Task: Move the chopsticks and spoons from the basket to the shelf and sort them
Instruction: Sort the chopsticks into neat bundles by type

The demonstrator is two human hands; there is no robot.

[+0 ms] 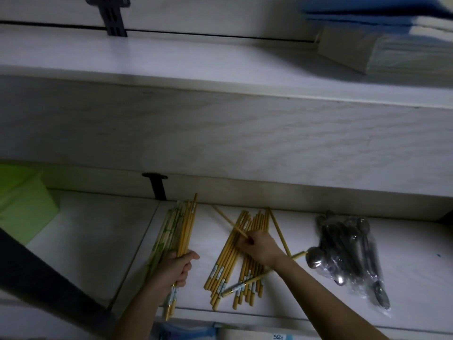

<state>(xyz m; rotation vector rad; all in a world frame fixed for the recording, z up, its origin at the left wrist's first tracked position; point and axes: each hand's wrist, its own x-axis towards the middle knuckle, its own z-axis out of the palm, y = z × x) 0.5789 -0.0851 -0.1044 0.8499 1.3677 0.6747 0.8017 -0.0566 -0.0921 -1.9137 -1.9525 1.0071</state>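
Firmly, left hand (175,268) grips chopstick bundle (184,224); right hand (263,246) pinches 1 chopstick (228,221).

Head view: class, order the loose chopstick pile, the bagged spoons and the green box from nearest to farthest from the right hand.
1. Loose chopstick pile: under the right hand, which pinches one chopstick.
2. Bagged spoons: to its right.
3. Green box: far left.
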